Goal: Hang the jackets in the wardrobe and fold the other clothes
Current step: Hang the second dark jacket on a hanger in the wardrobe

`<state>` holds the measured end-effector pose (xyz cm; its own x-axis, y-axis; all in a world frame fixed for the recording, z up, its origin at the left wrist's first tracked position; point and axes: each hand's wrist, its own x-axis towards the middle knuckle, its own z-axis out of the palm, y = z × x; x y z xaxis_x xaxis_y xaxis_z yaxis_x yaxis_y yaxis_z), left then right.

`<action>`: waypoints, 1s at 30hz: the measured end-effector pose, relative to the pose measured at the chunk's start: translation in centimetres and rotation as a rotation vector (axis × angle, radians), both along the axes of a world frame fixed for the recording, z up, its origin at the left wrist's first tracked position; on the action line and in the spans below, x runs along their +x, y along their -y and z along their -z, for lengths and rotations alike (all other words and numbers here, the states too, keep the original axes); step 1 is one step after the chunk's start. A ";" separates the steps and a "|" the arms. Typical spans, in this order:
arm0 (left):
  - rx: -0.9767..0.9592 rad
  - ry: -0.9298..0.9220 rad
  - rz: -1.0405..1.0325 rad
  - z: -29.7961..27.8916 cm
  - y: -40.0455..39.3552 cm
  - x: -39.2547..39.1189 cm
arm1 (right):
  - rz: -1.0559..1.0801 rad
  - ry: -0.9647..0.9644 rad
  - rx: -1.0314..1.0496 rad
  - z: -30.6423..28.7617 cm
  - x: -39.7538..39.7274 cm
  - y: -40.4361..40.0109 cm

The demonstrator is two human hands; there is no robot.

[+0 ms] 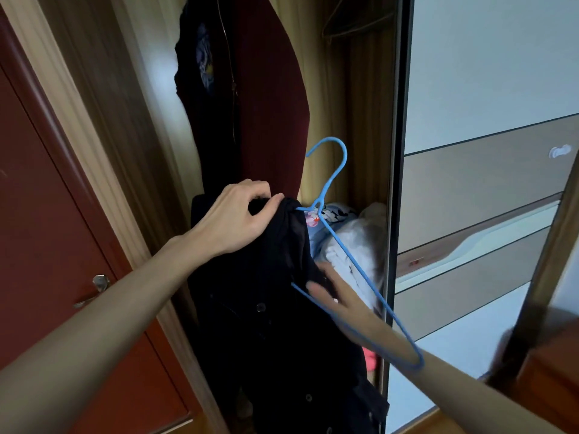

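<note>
A black buttoned jacket (269,324) hangs half on a blue wire hanger (336,170) in front of the open wardrobe. My left hand (238,217) pinches the jacket's collar beside the hanger's neck. My right hand (332,289), blurred, reaches through the hanger's triangle, and its straight fingers touch the jacket's dark cloth. The hanger's right arm is bare and rests across my right forearm. Inside the wardrobe a maroon garment (272,98) and a black zipped jacket (203,89) hang up high.
Folded light clothes (351,245) lie on a wardrobe shelf behind the hanger. A mirrored sliding door (485,183) stands at right, its dark frame close to my right arm. A red room door (47,214) with a metal handle is at left. An empty brown hanger (354,23) hangs at the top.
</note>
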<state>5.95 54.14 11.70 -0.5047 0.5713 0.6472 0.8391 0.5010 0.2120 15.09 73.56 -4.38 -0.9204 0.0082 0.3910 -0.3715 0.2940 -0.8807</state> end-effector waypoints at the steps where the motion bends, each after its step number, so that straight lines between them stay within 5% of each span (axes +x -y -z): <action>1: 0.004 0.005 -0.013 -0.1 0.0 0.0 | 0.061 -0.111 0.084 0.8 0.1 0.6; 6: 0.029 0.061 -0.065 0.0 0.2 0.7 | 0.488 -0.556 0.574 4.0 0.1 1.1; 16: 0.054 0.088 -0.086 -0.8 0.7 1.5 | 0.355 0.097 0.569 6.3 -2.1 -1.5; 30: -0.068 0.361 -0.076 1.9 6.9 0.7 | 0.541 0.186 0.627 -2.8 -4.1 -13.6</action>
<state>6.61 47.28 9.77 -0.7360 0.5590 0.3818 0.6763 0.5821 0.4514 10.94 87.17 -1.55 -0.9017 0.2987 0.3126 0.0962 0.8434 -0.5285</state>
